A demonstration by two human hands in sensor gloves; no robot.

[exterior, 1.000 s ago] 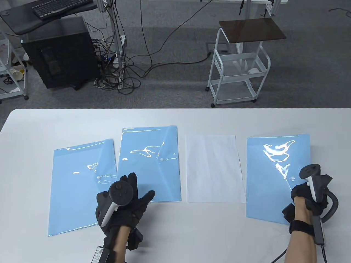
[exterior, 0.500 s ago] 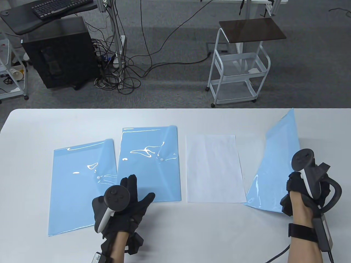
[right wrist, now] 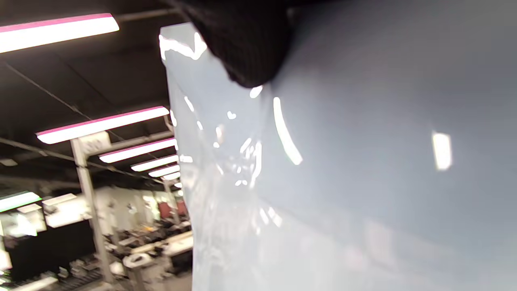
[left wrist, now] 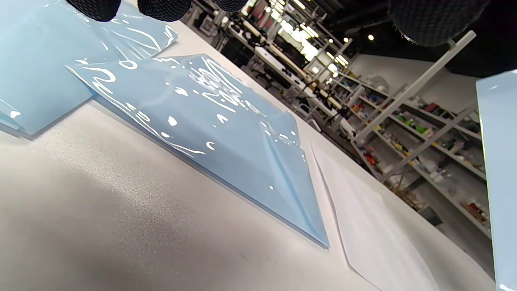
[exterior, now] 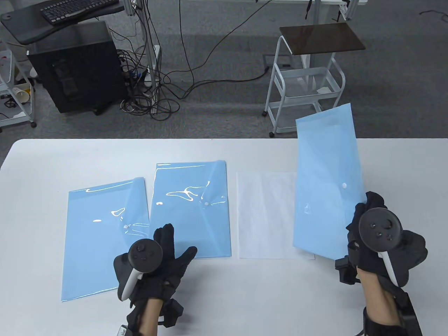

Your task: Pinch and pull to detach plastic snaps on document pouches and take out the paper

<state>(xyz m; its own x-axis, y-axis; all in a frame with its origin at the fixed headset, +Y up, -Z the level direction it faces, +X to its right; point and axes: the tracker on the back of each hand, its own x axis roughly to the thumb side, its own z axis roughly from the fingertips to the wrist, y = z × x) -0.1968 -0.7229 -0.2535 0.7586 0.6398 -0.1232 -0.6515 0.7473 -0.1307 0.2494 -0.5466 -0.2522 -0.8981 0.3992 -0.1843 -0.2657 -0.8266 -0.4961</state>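
Right hand [exterior: 379,238] grips the right pouch [exterior: 327,182], raised off the surface [exterior: 224,290]; left hand [exterior: 154,259] fingers relaxed, spread.

Both hands, left hand [exterior: 164,259] and right hand [exterior: 378,241], wear black gloves with dark white-handled trackers.

The bench [exterior: 245,154] lies bare along its far strip and along the near edge between the two hands. The left hand [exterior: 154,259] hovers over the near corners of two flat pouches [exterior: 105,238], which cover the left half. A paper sheet [exterior: 266,217] lies flat mid-bench. The right hand [exterior: 378,238] holds a raised pouch [exterior: 325,182] upright, walling off the sheet's right edge.
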